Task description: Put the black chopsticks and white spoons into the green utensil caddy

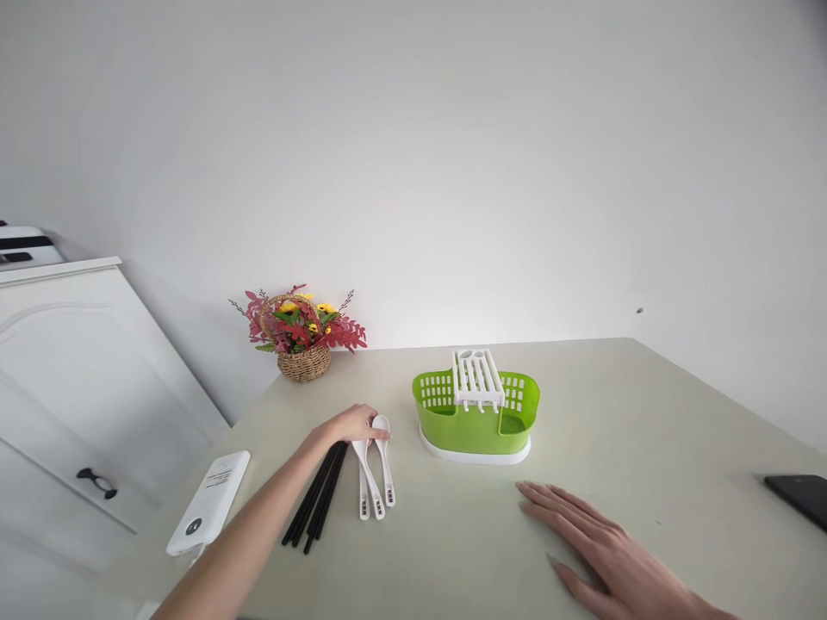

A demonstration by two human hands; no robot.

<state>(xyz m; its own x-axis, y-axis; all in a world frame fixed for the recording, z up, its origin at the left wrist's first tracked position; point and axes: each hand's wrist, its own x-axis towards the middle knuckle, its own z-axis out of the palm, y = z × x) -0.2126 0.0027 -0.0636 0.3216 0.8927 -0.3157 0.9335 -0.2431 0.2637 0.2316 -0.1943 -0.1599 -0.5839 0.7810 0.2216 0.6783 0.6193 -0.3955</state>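
My left hand [354, 424] reaches to the bowl ends of several white spoons [370, 478] on the table, its fingers and thumb closed around the bowl of one; parts of the other bowls are hidden under the hand. Close by on the left, several black chopsticks [316, 499] lie in a loose bundle, their upper ends partly behind my wrist. My right hand [598, 551] rests palm down with fingers stretched out, holding nothing. Between and beyond the hands stands a green plastic cutlery basket [478, 430] with a white base and a white slotted rack [478, 377] across its top.
A wicker basket of artificial flowers [303, 362] stands at the back left by the wall. On the left edge lies a white power bank [210, 504] with a cable. A black phone [798, 498] is at the far right. A white cabinet [83, 387] adjoins the table's left side.
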